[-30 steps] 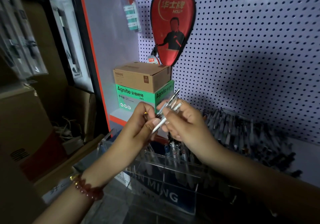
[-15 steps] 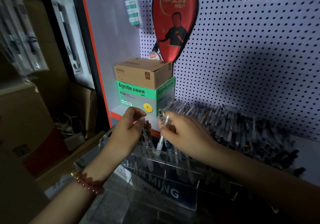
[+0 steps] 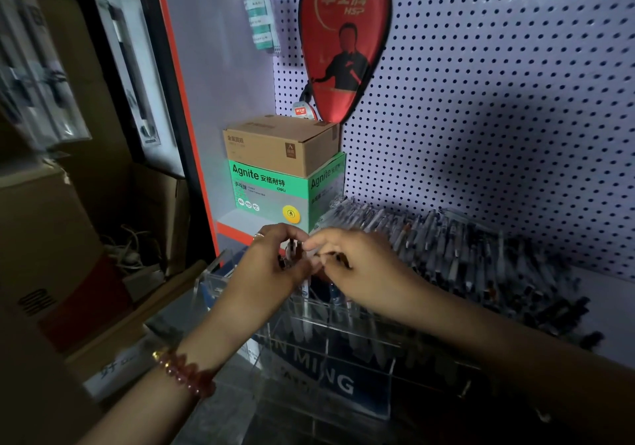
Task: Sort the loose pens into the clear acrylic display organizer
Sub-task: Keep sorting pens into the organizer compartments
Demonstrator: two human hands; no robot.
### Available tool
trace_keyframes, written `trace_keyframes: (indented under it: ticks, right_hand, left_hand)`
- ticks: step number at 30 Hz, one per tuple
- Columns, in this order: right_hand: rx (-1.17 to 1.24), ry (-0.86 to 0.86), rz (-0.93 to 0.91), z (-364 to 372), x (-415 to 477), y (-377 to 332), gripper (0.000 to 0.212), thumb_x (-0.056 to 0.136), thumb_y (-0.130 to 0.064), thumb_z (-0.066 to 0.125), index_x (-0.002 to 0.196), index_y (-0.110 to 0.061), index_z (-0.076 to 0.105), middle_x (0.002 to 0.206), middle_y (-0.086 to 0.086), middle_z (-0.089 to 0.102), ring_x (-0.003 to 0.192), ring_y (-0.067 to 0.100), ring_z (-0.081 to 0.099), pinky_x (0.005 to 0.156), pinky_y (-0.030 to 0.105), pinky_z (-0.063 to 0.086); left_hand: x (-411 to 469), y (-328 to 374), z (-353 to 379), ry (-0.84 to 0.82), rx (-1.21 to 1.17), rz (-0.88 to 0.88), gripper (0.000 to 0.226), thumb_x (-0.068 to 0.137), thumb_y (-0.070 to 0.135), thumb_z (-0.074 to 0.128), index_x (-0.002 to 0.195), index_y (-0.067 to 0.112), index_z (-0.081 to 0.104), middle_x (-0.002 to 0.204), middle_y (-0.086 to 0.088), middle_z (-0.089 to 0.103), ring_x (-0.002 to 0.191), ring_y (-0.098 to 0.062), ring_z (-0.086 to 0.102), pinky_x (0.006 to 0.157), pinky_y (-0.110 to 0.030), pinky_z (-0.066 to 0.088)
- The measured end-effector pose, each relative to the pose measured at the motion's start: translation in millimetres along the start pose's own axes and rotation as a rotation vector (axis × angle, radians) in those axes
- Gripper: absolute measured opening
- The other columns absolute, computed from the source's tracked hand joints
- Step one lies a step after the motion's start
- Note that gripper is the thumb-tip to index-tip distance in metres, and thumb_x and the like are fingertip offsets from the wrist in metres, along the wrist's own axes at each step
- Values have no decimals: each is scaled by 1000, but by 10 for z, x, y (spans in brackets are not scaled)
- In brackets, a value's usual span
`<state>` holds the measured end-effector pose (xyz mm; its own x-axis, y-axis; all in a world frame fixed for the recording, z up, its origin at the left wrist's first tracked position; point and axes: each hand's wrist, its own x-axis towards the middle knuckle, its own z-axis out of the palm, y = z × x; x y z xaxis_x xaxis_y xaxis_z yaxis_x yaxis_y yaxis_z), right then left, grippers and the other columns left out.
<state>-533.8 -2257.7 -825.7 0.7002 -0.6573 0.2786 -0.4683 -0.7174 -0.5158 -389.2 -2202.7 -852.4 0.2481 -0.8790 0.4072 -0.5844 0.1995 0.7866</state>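
Observation:
The clear acrylic organizer (image 3: pixel 357 372) stands low in the middle, with several pens upright in its back compartments. Both hands meet just above its back left part. My left hand (image 3: pixel 268 269) curls its fingers round the dark tops of a few pens (image 3: pixel 294 251) standing there. My right hand (image 3: pixel 360 272) pinches those pens between thumb and forefinger from the right. The lower ends of the pens (image 3: pixel 305 290) reach down into a compartment. Exactly how many pens are gripped is hidden by the fingers.
A long sloping row of stocked pens (image 3: pixel 481 259) fills the shelf behind and to the right. A green box (image 3: pixel 275 190) with a brown carton (image 3: pixel 275 145) on top stands behind the hands. A red racket cover (image 3: pixel 343 42) hangs on the pegboard. Cardboard boxes (image 3: pixel 48 238) are stacked on the left.
Both hands came down from chest height to the organizer. The pens held in the air a second ago now stand in a back compartment, with both hands closed in around their tops.

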Motion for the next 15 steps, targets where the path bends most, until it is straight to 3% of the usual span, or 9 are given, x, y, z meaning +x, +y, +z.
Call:
trace_keyframes:
  ticks: [1, 3, 5, 7, 8, 10, 12, 15]
  right_hand:
    - [97, -62, 36, -62, 23, -2, 33, 93, -6, 48, 116, -26, 61, 103, -8, 71, 88, 13, 66, 88, 42, 51]
    - [207, -163, 62, -234, 80, -5, 41, 94, 5, 40, 119, -21, 60, 105, -11, 71, 95, -1, 64, 93, 27, 47]
    - [214, -161, 55, -422, 177, 18, 40, 95, 7, 37, 121, -15, 58, 106, -10, 70, 78, -15, 58, 83, 13, 43]
    - [206, -108, 95, -555, 345, 130, 34, 97, 0, 38, 122, -14, 57, 104, -8, 70, 64, 2, 61, 76, 21, 50]
    - [193, -105, 139, -595, 457, 216, 33, 97, -3, 39, 123, -14, 57, 103, -8, 70, 73, 12, 63, 82, 29, 51]
    - [158, -168, 204, -605, 703, 408, 34, 97, -3, 41, 125, -14, 56, 103, -7, 68, 82, 7, 59, 80, 23, 47]
    - [61, -246, 158, -530, 961, 616, 37, 96, 1, 40, 127, -15, 55, 111, -3, 64, 80, 0, 54, 70, 15, 42]
    - [-200, -354, 53, -325, 1322, 943, 41, 96, 0, 43, 133, -16, 50, 131, 5, 55, 95, 9, 54, 78, 21, 43]
  left_hand:
    - [0, -20, 3, -8, 36, 4, 27, 79, 17, 74, 100, 19, 59, 100, 3, 57, 86, -10, 59, 74, -19, 46]
    - [6, -50, 8, -11, 64, 7, 35, 73, 19, 80, 99, 26, 58, 101, 5, 57, 91, -7, 57, 74, -11, 42]
    - [27, -71, 9, 7, 90, 22, 35, 71, 15, 81, 89, 32, 55, 98, 4, 57, 88, -9, 57, 73, -12, 42]
    - [69, -103, 8, 45, 126, 43, 34, 75, 6, 76, 80, 31, 55, 90, 3, 58, 79, -14, 58, 70, -23, 48]
    - [91, -110, 7, 60, 138, 40, 32, 77, 3, 73, 77, 30, 55, 87, 3, 59, 76, -14, 58, 68, -28, 50]
    - [135, -100, 11, 79, 138, 25, 29, 79, 3, 70, 72, 26, 56, 84, 3, 59, 75, -11, 60, 69, -30, 51]
    - [172, -84, 21, 82, 80, 11, 23, 81, 7, 70, 73, 25, 57, 89, 5, 61, 79, -11, 61, 74, -26, 50]
    - [217, -62, 12, 92, -43, -16, 9, 86, 14, 64, 81, 21, 61, 97, 7, 62, 83, -6, 61, 74, -13, 44]
